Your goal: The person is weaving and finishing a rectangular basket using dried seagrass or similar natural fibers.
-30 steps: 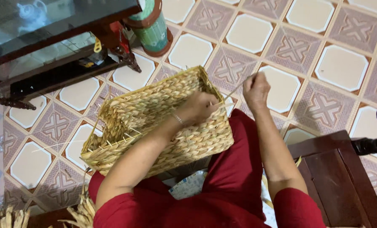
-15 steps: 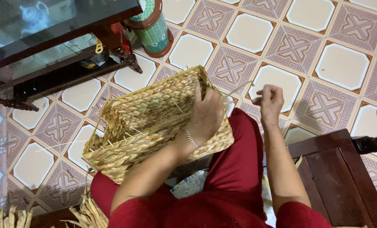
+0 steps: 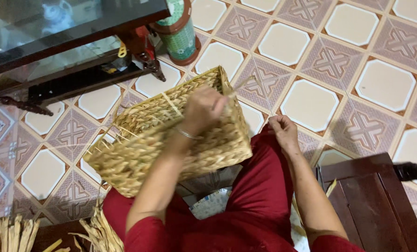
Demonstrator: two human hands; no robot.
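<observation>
- Head view, the basket: the woven straw basket (image 3: 166, 140) lies tipped on my lap, across my red-clad knees, its open mouth turned toward the far left. Loose straw ends stick out along its left rim.
- Head view, my left hand (image 3: 206, 108): it sits on the basket's upper far edge, fingers curled closed around a pale straw strand (image 3: 241, 84) at the corner. A second ago this hand lay flatter on the basket's side; it has since climbed to the rim and pinched in, so the strand is now being worked at the edge.
- Head view, my right hand (image 3: 283, 133): it has dropped from a raised position down to my right knee, just beside the basket's near right corner. The fingers are loosely bent; I cannot tell whether they pinch a strand's end.
- Head view, around me: a bundle of dried straw (image 3: 7, 233) lies at near left, a dark wooden stool (image 3: 372, 200) stands at near right, and a green patterned jar (image 3: 178, 30) stands far off on the tiled floor (image 3: 311, 102).
</observation>
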